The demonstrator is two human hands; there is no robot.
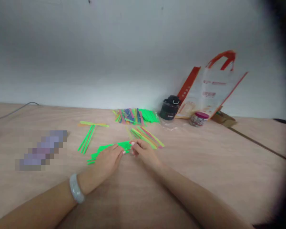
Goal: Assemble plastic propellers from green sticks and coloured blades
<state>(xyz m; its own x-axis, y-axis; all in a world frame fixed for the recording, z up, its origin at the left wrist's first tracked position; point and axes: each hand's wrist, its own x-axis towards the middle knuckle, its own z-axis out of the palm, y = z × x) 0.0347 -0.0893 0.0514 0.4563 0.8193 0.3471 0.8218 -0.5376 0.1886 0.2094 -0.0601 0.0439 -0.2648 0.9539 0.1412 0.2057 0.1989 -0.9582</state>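
A bundle of thin bright green plastic sticks [125, 146] lies on the table in front of me. My left hand [111, 157], with a pale bangle on its wrist, is closed over the bundle from above and hides its middle. At the bundle's right end, my right hand [142, 150] pinches with thumb and forefinger at the stick tips. Just behind it rest flat coloured strips [147, 137] in yellow, green, orange and pink. To the left, a few separate green sticks [87, 140] lie below crossed yellow and orange blades [93, 124].
By the wall are a pack of multicoloured strips [131, 116] and green sticks [149, 115], a black lidded container [169, 109], a jar with a magenta lid [199, 119] and a red-handled bag [209, 89]. A blurred-out item [43, 150] lies left; a cable [19, 111] runs behind.
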